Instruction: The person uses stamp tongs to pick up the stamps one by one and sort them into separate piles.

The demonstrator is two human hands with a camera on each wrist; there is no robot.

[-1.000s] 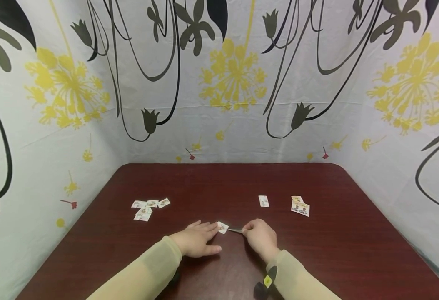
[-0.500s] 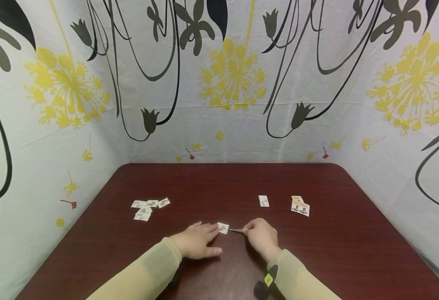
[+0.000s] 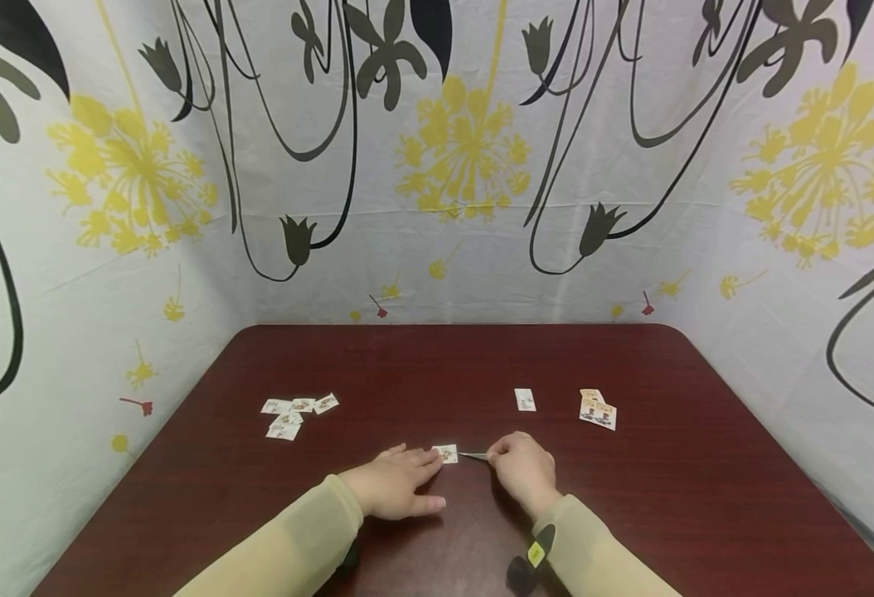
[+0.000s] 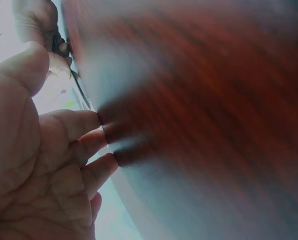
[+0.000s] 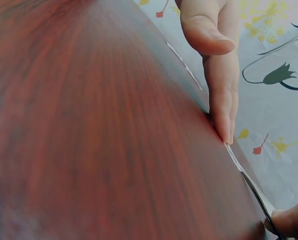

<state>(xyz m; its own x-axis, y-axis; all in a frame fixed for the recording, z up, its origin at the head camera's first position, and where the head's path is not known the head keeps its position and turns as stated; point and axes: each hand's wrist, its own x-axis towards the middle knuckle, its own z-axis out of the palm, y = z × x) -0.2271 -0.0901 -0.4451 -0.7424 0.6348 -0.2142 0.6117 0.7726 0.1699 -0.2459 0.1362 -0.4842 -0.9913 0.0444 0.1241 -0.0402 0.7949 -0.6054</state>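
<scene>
Pale cloth (image 3: 467, 274) printed with yellow seed heads and dark stems hangs behind and along both sides of the red-brown worktop (image 3: 437, 365). From above, the head view shows a small white picture card (image 3: 449, 453) lying between the two hands, printed side up. Farther off lie a left group of cards (image 3: 285, 421), a single card (image 3: 525, 400) and, beyond that, a right group of cards (image 3: 599, 411); none of their printing can be read. What the right wrist view adds is the side-on picture: the card is a thin pale strip, low on the worktop, with the tip of a slim metallic tool (image 5: 258, 194) at its right edge. From the left wrist, the palm and the undersides of the fingers fill one side, the tool is a dark line, and the card cannot be made out.

The left hand (image 3: 400, 481) reaches in palm down, fingers extended and thumb spread away, fingertips resting on the card's left edge. Opposite it, the right hand (image 3: 522, 474) pinches the tool between thumb and finger, knuckles uppermost. Both forearms angle inward in pale yellow sleeves (image 3: 288, 539)
</scene>
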